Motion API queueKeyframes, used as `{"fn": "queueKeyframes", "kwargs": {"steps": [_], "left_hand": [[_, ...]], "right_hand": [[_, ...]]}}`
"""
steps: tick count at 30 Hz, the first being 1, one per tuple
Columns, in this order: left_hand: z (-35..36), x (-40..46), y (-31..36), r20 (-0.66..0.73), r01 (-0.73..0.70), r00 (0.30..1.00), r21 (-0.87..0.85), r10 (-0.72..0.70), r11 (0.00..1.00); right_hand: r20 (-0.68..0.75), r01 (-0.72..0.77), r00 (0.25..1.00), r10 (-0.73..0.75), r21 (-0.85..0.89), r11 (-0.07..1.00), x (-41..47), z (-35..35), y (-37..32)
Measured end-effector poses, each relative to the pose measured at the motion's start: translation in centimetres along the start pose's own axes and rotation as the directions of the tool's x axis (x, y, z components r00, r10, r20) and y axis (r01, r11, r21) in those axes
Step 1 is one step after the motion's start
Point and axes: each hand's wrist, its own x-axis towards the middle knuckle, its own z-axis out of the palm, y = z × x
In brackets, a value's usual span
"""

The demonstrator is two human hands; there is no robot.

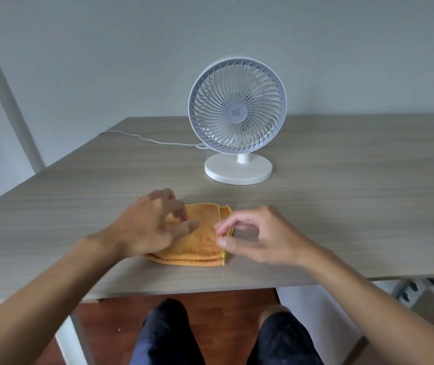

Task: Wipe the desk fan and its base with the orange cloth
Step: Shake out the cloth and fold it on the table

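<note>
Left hand over left side of orange cloth, fingers spread and loose, blurry; can't tell if touching. Cloth folded flat on desk, near front edge. Right hand at cloth's right edge, fingertips pinching top layer, I think. Desk fan and base stand farther back, apart from cloth, not wiped yet. I think step is picking up cloth. Next: lift it, reach to fan.

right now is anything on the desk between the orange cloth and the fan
Nothing visible: bare wood-grain desk lies between the folded orange microfibre cloth and the white round desk fan. Its thin white cable trails off left, clear of that path.
</note>
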Motion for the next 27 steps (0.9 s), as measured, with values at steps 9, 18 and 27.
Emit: {"fn": "queueKeyframes", "kwargs": {"steps": [9,18,27], "left_hand": [[5.9,1.9,0.3,0.218,0.227,0.936,0.232,-0.278,0.946],[3.9,2.7,-5.2,0.159,0.249,0.942,0.26,-0.295,0.933],[5.6,5.3,1.3,0.071,0.229,0.969,0.119,-0.239,0.966]], "right_hand": [[-0.369,-0.198,0.921,0.123,-0.173,0.965,0.1,-2.3,4.1],[-0.269,-0.366,0.928,0.257,-0.538,0.759,-1.8,-4.4,6.2],[-0.239,-0.422,0.906,0.349,-0.571,0.705,-1.2,-4.4,6.5]]}}
